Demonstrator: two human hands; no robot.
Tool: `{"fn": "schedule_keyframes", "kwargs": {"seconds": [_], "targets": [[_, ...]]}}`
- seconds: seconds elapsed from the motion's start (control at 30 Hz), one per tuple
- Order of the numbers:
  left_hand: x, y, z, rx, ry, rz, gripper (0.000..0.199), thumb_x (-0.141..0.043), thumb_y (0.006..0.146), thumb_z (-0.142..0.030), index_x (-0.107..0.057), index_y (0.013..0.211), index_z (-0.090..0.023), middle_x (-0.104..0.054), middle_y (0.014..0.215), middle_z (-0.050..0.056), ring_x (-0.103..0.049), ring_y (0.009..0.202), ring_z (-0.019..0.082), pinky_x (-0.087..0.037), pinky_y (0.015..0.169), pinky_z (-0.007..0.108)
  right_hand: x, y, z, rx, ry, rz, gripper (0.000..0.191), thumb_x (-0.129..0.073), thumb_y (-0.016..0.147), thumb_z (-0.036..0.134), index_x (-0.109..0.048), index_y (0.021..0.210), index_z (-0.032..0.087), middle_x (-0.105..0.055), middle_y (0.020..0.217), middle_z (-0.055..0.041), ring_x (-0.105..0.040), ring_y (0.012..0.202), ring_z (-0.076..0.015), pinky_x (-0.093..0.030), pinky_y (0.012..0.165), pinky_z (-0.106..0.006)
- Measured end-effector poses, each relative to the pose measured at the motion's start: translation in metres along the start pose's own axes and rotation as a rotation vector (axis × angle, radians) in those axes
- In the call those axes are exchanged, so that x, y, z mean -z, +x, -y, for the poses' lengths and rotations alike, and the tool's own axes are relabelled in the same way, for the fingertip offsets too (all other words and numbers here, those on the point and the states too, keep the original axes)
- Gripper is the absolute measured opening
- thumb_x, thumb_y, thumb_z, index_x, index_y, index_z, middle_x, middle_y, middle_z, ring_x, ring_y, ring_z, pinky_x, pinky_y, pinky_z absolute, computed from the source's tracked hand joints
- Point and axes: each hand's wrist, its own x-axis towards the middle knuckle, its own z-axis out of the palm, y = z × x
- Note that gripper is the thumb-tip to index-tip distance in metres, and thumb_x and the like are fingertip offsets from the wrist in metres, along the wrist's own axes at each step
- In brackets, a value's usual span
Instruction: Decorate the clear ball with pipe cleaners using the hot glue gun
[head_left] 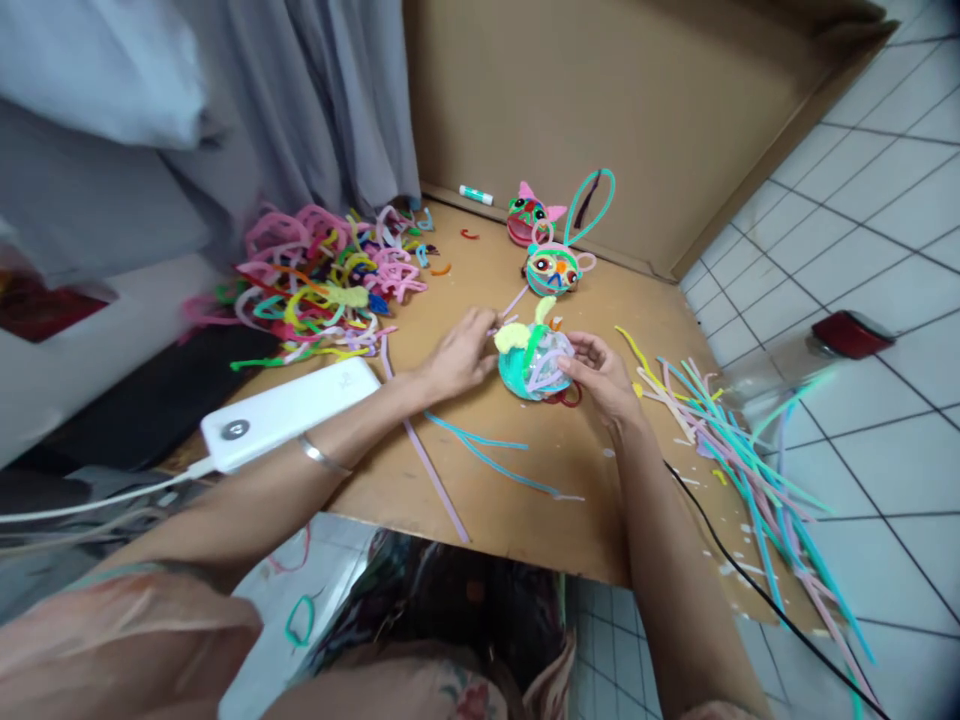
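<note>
A round ball wrapped partly in teal, green and lilac pipe cleaners (514, 372), with pale yellow ear shapes on top, sits low over the brown cardboard surface (525, 510). My right hand (604, 375) grips its right side, thumb on the lilac strands. At the ball's left, my left hand (465, 352) has its fingers closed together near a thin lilac pipe cleaner (515, 302); whether they pinch it is too small to tell. Behind the ball stand two finished-looking decorated balls, one with orange eyes (552, 270) and one with pink ears (527, 218).
Tangled colourful pipe cleaners (322, 270) lie at the left behind a white power bank (292, 412). Straight pipe cleaners (739, 450) spread along the right edge, beside a black cable (739, 565). A glue stick (476, 195) rests at the back wall.
</note>
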Motion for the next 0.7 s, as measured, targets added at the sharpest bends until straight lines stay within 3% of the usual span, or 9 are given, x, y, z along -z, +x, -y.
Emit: {"fn": "schedule_keyframes", "kwargs": {"seconds": [0.1,0.27,0.37,0.47,0.6,0.7], "targets": [[-0.008,-0.005,-0.008,0.237,-0.244,0.06,0.021,-0.059,0.075,-0.016,-0.053,0.095,-0.018,-0.061,0.082,0.002,-0.059,0.077,0.018,-0.049,0.077,0.032,-0.004,-0.003,-0.001,0.021,-0.025,-0.04,0.057,-0.092,0.049,0.047,-0.068,0.096,0.023,-0.072,0.096,-0.0029,-0.065,0.086,-0.0172,-0.056,0.083,-0.035],[-0.024,-0.005,-0.018,0.467,-0.785,-0.04,0.021,-0.062,0.068,-0.015,-0.051,0.086,-0.019,-0.059,0.075,-0.004,-0.056,0.069,0.012,-0.048,0.075,0.027,-0.007,-0.005,-0.002,0.015,-0.046,-0.133,0.056,-0.088,0.051,0.051,-0.064,0.093,0.022,-0.069,0.089,-0.002,-0.064,0.078,-0.0157,-0.055,0.07,-0.03],[-0.032,-0.001,-0.021,0.485,-1.011,-0.055,0.014,-0.063,0.071,-0.019,-0.055,0.082,-0.017,-0.06,0.075,-0.001,-0.06,0.074,0.012,-0.05,0.084,0.03,-0.011,-0.005,-0.004,-0.034,-0.064,-0.266,0.059,-0.087,0.049,0.055,-0.061,0.091,0.021,-0.065,0.081,0.0002,-0.062,0.073,-0.0143,-0.052,0.062,-0.026],[-0.036,0.002,-0.026,0.48,-1.076,-0.096,0.013,-0.065,0.075,-0.025,-0.057,0.077,-0.016,-0.06,0.076,0.0,-0.061,0.078,0.014,-0.05,0.09,0.033,-0.016,-0.005,-0.006,-0.035,-0.077,-0.356,0.061,-0.085,0.048,0.058,-0.059,0.089,0.021,-0.064,0.078,0.0009,-0.062,0.07,-0.0135,-0.05,0.059,-0.024],[-0.033,0.001,-0.032,0.475,-1.14,-0.127,0.02,-0.066,0.078,-0.033,-0.057,0.077,-0.015,-0.059,0.077,0.0,-0.06,0.08,0.014,-0.048,0.091,0.033,-0.019,-0.005,-0.006,-0.033,-0.081,-0.374,0.065,-0.086,0.046,0.059,-0.058,0.09,0.02,-0.063,0.078,0.0015,-0.061,0.068,-0.0131,-0.051,0.058,-0.025],[-0.03,-0.002,-0.033,0.446,-1.049,-0.121,0.025,-0.067,0.077,-0.039,-0.059,0.076,-0.015,-0.056,0.073,-0.002,-0.056,0.075,0.013,-0.047,0.085,0.031,-0.017,-0.005,-0.006,-0.047,-0.074,-0.366,0.066,-0.088,0.044,0.057,-0.058,0.09,0.02,-0.062,0.076,0.0025,-0.062,0.067,-0.0131,-0.051,0.058,-0.025]]}}
